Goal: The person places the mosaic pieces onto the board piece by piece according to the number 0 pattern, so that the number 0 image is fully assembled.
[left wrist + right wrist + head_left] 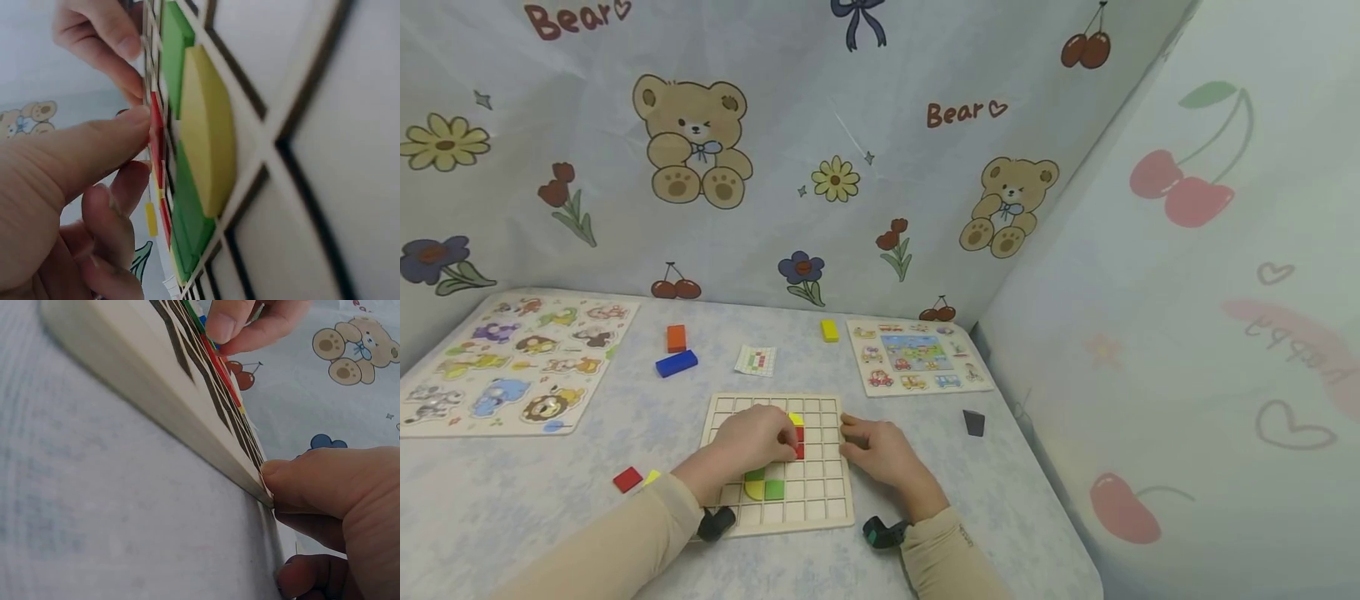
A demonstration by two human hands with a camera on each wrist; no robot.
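A square wooden grid board lies in front of me on the table. My left hand reaches over it, thumb and forefinger pinching a red tile at the grid. Beyond the fingertips lie another red tile and a yellow tile. Nearer me on the grid sit a rounded yellow tile and a green tile; another green tile is partly hidden by the left hand. My right hand grips the board's right edge, thumb on top; its lower fingers are partly out of sight.
Left of the board lie a loose red tile and a yellow one behind the sleeve. Farther back are orange, blue and yellow blocks, a pattern card, two picture puzzles and a dark piece.
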